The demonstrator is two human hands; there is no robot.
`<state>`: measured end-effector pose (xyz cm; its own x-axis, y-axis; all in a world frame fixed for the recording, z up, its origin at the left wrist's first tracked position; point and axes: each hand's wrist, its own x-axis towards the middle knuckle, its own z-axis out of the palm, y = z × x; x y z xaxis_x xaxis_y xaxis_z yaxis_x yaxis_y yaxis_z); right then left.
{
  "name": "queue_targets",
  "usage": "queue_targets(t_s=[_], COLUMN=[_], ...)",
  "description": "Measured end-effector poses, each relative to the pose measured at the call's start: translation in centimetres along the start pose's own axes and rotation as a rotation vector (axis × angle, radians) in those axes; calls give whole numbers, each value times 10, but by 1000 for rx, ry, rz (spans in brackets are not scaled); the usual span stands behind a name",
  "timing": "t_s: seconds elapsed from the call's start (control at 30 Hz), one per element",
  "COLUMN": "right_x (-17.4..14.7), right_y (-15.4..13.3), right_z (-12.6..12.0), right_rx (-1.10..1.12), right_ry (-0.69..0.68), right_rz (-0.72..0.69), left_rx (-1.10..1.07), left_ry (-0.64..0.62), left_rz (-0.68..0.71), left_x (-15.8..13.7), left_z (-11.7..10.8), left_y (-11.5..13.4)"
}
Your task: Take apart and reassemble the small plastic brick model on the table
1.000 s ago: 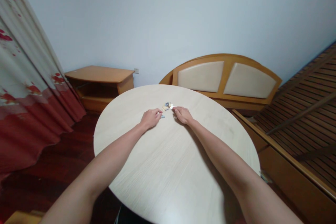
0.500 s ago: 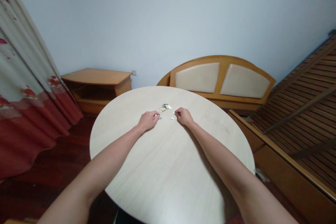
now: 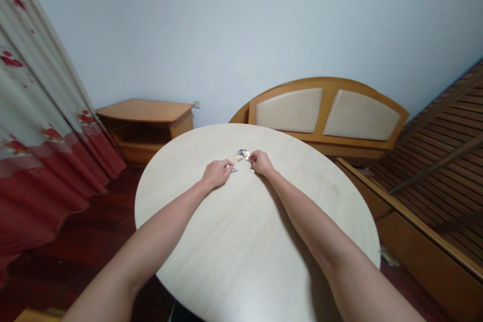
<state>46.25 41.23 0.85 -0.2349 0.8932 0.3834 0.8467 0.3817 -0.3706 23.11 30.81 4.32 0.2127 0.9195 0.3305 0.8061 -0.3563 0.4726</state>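
Note:
On the round table lies a small pile of building-brick-like pieces, in tan, dark grey and white. My right hand is at the pile's right side, its fingertips closed on a small white piece. Another white piece rests on the tabletop just below those fingers. My left hand lies left of the pile with thumb and forefinger pinched together. Beside its fingertips is a light blue piece. Whatever that pinch holds is too small to make out.
Behind the table stand a wooden headboard with pale panels and a low wooden cabinet. A red and white curtain hangs at left. Wooden slats lean at right above a bed rail.
My right hand has moved up and left, closer to the pile, with the white piece at its fingertips. My left hand stays nearly in place. The whole view has shifted slightly.

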Motion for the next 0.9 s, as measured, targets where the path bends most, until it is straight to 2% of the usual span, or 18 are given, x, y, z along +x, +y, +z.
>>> queue_targets(t_s=[0.17, 0.3, 0.43, 0.53, 0.9], right_x=[-22, -54, -80, -87, -88], right_y=[1, -17, -42, -54, -60], right_z=[-14, -23, -26, -28, -22], right_rx=[240, 423, 448, 467, 528], right_ry=[205, 251, 226, 202, 173], right_rz=[-40, -189, -329, -369, -312], left_rx=[-26, -57, -78, -78, -36], left_ry=[16, 24, 29, 25, 53], left_rz=[25, 114, 260, 330, 261], left_x=[0, 1, -3, -8, -5], left_z=[1, 6, 11, 12, 14], left_y=[-1, 0, 9, 15, 11])
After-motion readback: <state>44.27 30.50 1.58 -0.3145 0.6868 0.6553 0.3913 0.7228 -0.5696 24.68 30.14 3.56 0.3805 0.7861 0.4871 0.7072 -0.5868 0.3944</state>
